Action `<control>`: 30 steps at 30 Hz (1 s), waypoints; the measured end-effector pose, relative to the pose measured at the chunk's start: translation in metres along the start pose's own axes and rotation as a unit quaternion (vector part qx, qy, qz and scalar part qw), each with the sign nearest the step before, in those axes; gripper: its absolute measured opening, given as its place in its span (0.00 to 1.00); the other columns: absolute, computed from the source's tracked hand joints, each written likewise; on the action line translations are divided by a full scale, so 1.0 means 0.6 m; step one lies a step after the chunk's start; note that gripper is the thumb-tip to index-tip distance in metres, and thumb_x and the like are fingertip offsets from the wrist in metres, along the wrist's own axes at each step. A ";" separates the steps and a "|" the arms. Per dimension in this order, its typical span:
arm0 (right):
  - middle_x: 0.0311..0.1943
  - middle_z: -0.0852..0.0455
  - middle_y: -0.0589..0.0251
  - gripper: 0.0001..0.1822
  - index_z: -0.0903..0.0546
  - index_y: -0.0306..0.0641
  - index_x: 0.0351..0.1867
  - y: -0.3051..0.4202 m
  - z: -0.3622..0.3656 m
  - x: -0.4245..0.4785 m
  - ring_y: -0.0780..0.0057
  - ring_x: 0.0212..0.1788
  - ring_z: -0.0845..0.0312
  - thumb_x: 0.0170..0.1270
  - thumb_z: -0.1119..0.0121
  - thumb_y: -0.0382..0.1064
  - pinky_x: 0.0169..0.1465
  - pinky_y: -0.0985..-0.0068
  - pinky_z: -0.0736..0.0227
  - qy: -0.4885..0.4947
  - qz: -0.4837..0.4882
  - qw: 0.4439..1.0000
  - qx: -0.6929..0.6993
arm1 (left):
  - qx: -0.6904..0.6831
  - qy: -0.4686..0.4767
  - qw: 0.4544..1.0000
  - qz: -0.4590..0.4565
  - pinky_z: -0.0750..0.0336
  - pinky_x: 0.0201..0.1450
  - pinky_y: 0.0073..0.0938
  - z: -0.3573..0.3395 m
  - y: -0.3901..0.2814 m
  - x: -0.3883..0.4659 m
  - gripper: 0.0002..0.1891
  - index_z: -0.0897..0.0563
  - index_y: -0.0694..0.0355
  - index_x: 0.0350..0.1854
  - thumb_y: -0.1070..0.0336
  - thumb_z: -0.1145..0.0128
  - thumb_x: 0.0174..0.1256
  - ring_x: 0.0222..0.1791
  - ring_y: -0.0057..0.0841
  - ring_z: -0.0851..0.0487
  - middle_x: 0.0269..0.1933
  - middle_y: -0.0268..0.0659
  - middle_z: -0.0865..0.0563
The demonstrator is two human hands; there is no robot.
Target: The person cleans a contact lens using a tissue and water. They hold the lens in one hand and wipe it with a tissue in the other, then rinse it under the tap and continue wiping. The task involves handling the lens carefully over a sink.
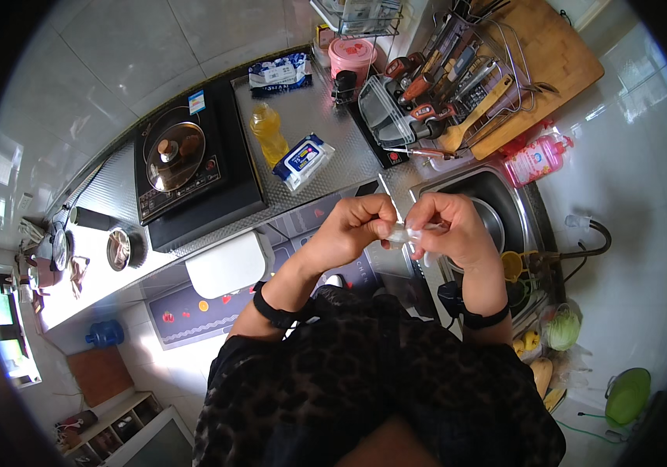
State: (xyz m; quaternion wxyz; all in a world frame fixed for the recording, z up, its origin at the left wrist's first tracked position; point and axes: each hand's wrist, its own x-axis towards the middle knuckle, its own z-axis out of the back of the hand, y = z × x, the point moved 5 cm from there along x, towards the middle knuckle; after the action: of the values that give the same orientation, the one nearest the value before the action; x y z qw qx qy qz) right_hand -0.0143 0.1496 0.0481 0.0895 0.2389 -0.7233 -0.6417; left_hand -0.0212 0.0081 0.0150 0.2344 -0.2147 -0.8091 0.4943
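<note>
My left hand [352, 231] and my right hand [449, 226] meet in front of my body, by the near left corner of the sink [523, 195]. Between their fingertips is a small pale item [398, 234], partly translucent, and both hands pinch it. A white end of it shows at the right fingers, which cover part of it. Whether it is thin plastic or something else, I cannot tell. Inside the sink, a round metal basin [492, 225] is partly hidden behind my right hand.
Ahead on the steel counter stand a yellow liquid bottle [269, 135], a wipes pack [304, 162] and an induction cooker [216, 169] with a lidded pan [176, 156]. A crowded utensil rack [450, 87] and pink soap bottle [537, 160] border the sink. A curved faucet [593, 248] reaches over its right side.
</note>
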 end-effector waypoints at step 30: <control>0.24 0.18 0.61 0.04 0.23 0.30 0.30 -0.002 0.001 0.004 0.76 0.24 0.19 0.52 0.42 0.27 0.30 0.82 0.25 -0.001 -0.003 1.000 0.008 | -0.209 0.024 0.975 0.065 0.29 0.31 0.19 0.008 0.030 0.007 0.12 0.26 0.66 0.27 0.62 0.41 0.60 0.28 0.20 0.25 0.31 0.34 0.26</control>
State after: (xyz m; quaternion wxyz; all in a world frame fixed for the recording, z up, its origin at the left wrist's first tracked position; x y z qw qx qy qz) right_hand -0.0162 0.1491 0.0462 0.0849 0.2413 -0.7280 -0.6360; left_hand -0.0252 0.0146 -0.0028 0.1712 -0.3234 -0.8728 0.3230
